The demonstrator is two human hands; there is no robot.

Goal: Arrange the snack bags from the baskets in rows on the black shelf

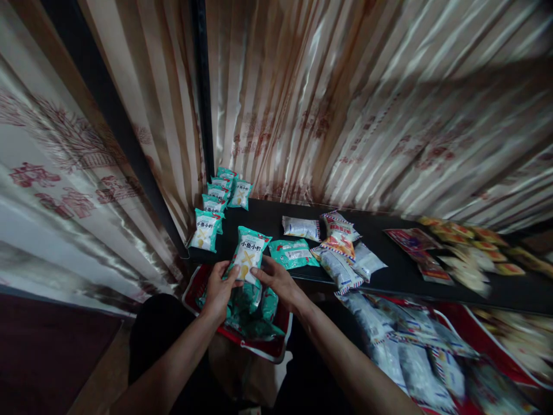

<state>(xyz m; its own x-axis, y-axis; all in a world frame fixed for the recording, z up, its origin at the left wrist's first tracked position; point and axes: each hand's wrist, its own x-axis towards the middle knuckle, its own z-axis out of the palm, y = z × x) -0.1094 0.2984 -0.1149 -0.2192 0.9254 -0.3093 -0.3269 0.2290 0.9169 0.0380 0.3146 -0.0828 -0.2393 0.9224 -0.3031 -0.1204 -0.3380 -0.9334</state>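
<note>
Both hands hold one teal and white snack bag (249, 253) upright, its printed front facing me. My left hand (221, 285) pinches the bag's lower left side, and my right hand (276, 279) grips the lower right with its thumb on the front. Below them is a red basket (276, 351) with more teal snack bags (248, 308) inside. On the black shelf at the far left, several matching bags (211, 202) stand in a row, with another bag (241, 194) beside them. One more teal bag (294, 254) lies flat just right of my hands.
Silver-white snack bags (301, 227) and an orange one (339, 236) lie on the black shelf (263, 216). Farther right are red packets (417, 248) and yellow packets (466, 233). A second red basket (466, 328) holds silver bags (419, 351). Pleated curtains (302, 104) hang behind.
</note>
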